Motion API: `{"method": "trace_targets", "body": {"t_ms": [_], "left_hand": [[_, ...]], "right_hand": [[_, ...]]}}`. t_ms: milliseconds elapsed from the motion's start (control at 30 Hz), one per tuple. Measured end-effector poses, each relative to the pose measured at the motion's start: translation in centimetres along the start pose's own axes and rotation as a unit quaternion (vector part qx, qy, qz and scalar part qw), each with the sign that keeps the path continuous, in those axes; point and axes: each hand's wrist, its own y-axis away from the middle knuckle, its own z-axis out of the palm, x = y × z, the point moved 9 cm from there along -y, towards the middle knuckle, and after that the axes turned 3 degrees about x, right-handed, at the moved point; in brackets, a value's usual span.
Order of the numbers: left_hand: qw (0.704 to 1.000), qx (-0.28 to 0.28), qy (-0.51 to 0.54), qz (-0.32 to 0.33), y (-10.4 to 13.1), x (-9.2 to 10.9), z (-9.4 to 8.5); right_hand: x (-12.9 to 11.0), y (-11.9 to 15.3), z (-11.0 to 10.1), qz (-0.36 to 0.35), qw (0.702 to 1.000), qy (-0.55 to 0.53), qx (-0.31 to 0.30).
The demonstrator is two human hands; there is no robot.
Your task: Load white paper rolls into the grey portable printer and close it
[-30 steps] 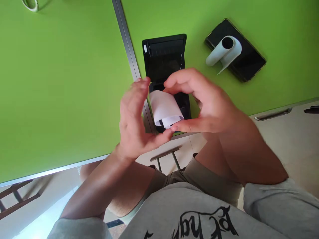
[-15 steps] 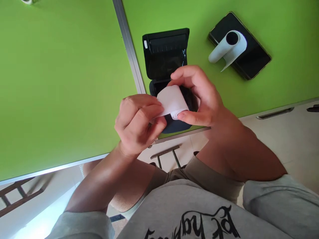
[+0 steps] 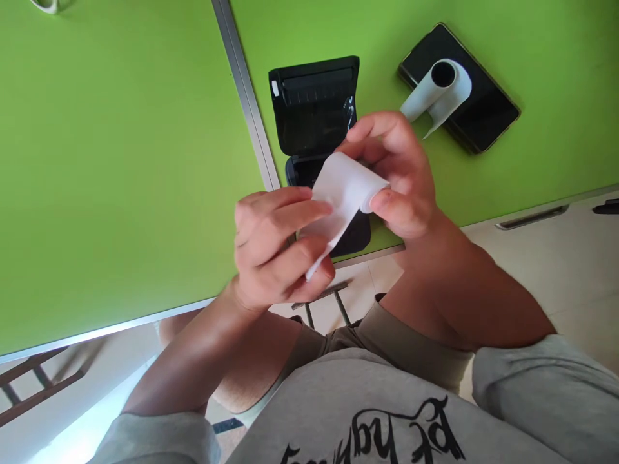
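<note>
My right hand (image 3: pixel 403 174) grips a small white paper roll (image 3: pixel 351 180) by its ends, thumb on the near end. A strip unwinds from it toward my left hand (image 3: pixel 280 245), whose fingers pinch the loose paper; the strip's end pokes out below the index finger. Under both hands lies a black device (image 3: pixel 355 235), which looks like a small receipt printer. Its lid (image 3: pixel 314 109) stands open at the back, away from me. The paper and my hands hide much of its compartment.
At the right, a second curled white paper roll (image 3: pixel 435 90) with a dark core lies on a black phone (image 3: pixel 476 96). A metal strip (image 3: pixel 246 96) divides the green table (image 3: pixel 120 161). A white ring-shaped object (image 3: pixel 47 5) is at the top left edge.
The paper roll has moved right and up with my right hand, and it is tilted more. A longer strip now shows, its end hanging past my left fingers.
</note>
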Motion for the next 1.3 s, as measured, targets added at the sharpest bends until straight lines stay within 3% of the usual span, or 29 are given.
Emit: {"method": "trace_targets", "body": {"t_ms": [100,200,367,533,633,867,1067,1300], "left_hand": [[0.997,-0.057,0.047,-0.027,0.2,0.1,1.0],[0.994,-0.06,0.071,-0.048,0.2,0.0,0.8],[0.992,0.006,0.076,-0.104,0.0,-1.1,-0.4],[0.995,0.001,0.08,-0.056,0.2,-0.6,0.0],[0.994,-0.007,0.099,-0.051,0.2,-0.3,0.0],[0.972,0.032,0.099,-0.21,0.5,-2.5,-0.9],[0.986,0.002,0.054,-0.157,0.1,-2.1,0.0],[0.982,-0.095,0.079,-0.141,-0.3,-2.1,0.6]], "right_hand": [[-0.1,0.1,0.2,0.018,1.0,0.019,-0.012],[-0.1,0.2,0.3,0.038,0.998,0.037,-0.034],[-2.4,0.5,1.7,-0.039,0.993,0.083,-0.079],[-5.5,1.4,3.3,-0.151,0.967,0.192,-0.074],[-5.8,1.6,3.3,-0.149,0.957,0.239,-0.074],[-6.3,1.6,1.7,-0.233,0.957,0.171,-0.019],[-3.8,1.1,1.7,-0.143,0.979,0.147,0.003],[-2.5,0.5,0.7,-0.133,0.985,0.106,0.028]]}}
